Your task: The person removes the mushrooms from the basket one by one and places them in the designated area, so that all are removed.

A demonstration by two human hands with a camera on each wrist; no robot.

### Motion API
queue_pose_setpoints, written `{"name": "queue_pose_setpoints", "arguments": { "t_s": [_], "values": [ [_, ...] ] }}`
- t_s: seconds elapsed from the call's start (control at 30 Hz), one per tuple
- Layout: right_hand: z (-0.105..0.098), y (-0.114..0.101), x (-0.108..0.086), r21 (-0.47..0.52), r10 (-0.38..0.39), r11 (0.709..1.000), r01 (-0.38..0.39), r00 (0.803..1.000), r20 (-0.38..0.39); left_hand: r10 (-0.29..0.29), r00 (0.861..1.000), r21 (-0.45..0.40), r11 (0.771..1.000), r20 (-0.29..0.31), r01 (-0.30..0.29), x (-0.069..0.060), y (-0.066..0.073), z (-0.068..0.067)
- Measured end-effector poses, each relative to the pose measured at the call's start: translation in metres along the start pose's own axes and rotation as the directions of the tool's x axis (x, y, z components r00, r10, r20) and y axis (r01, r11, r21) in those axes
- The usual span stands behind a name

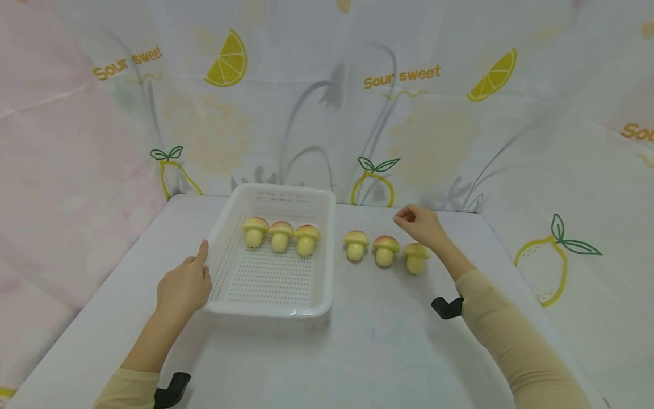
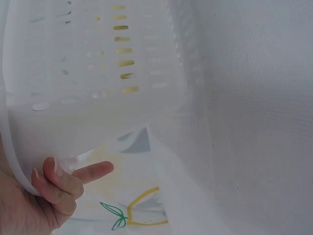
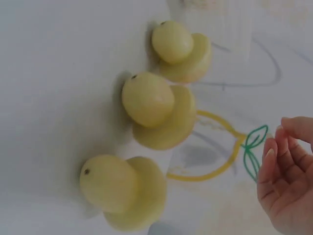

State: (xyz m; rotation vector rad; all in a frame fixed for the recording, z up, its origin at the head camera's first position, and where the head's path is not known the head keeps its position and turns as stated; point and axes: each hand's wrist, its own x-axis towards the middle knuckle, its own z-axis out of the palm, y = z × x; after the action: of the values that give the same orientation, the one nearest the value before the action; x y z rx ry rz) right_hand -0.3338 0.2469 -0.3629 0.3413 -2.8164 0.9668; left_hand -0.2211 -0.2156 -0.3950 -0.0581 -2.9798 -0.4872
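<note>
Three toy mushrooms (image 1: 280,236), yellow with reddish tops, lie in a row inside the white plastic basket (image 1: 271,311). To the basket's right, three more such mushrooms (image 1: 385,251) form a row on the table, and the right wrist view shows their stems (image 3: 108,183) close up. My left hand (image 1: 184,285) holds the basket's left rim with bent fingers (image 2: 63,183), its index finger stretched out; the thumb is hidden in the left wrist view. My right hand (image 1: 420,225) hovers behind the rightmost loose mushrooms, fingers loosely bent, nothing between thumb and fingertips.
A white cloth covers the table (image 1: 378,346). Behind it and at both sides hangs a curtain (image 1: 306,125) printed with lemons and lettering. Black curved pieces (image 1: 447,307) stick out at both cuffs.
</note>
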Motion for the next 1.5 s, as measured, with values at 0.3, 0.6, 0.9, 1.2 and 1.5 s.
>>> {"name": "queue_pose_setpoints", "arguments": {
  "t_s": [0.3,0.6,0.9,1.2,1.5],
  "values": [
    [0.004,-0.053,0.005,0.09,-0.059,0.994,0.058,0.998,0.009,0.001,1.0,-0.003,1.0,-0.003,-0.001,0.0,0.001,0.0],
    [0.01,-0.101,0.008,0.201,-0.151,0.969,0.145,0.988,0.012,-0.004,1.0,-0.003,1.0,0.0,0.004,0.0,0.0,-0.001],
    [0.022,-0.139,0.015,0.243,-0.228,0.945,0.22,0.974,0.007,-0.01,1.0,0.005,1.0,0.002,0.01,0.001,-0.001,0.0],
    [0.038,-0.173,0.032,0.396,-0.245,0.89,0.228,0.97,-0.008,-0.025,1.0,0.011,1.0,0.015,0.025,0.003,-0.001,0.001],
    [0.063,-0.194,0.058,0.461,-0.151,0.873,0.16,0.987,-0.056,-0.016,1.0,0.01,1.0,-0.004,0.016,0.002,0.0,0.001]
  ]
}}
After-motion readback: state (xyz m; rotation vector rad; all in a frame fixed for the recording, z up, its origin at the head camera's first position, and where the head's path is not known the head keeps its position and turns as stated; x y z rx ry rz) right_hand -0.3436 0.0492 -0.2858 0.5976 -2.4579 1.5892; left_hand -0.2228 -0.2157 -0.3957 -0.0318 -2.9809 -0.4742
